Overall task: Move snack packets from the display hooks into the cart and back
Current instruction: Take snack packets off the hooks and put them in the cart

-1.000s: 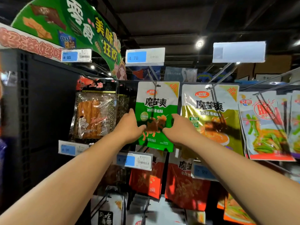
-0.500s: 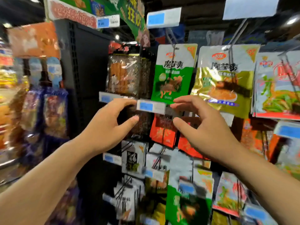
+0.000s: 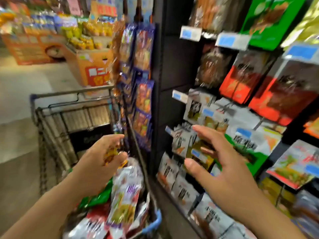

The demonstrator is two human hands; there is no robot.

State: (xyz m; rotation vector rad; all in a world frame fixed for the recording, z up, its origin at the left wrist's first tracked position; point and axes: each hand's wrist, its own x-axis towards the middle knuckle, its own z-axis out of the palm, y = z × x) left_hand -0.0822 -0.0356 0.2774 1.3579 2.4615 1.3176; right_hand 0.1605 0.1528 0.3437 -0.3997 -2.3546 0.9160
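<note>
My left hand [image 3: 98, 163] hovers over the wire shopping cart [image 3: 51, 128] at the lower left, fingers loosely curved, apparently empty; the frame is blurred. Several snack packets [image 3: 124, 195] lie piled in the cart's near end. My right hand [image 3: 222, 163] is spread open, holding nothing, in front of the white and grey packets [image 3: 181, 140] on the lower display hooks. The green packet [image 3: 265, 19] hangs on its hook at the top right, far above both hands.
The black display rack [image 3: 172, 66] stands right of the cart, with red packets [image 3: 240, 80] and blue price tags [image 3: 229, 40] on hooks. A strip of blue packets [image 3: 143, 94] hangs on its side. An orange promotional bin [image 3: 89, 66] stands beyond the cart.
The view has swung down and left from the upper hooks to the cart. Both hands have dropped from beside the green packet; the left is now above the cart, the right by the lower hooks.
</note>
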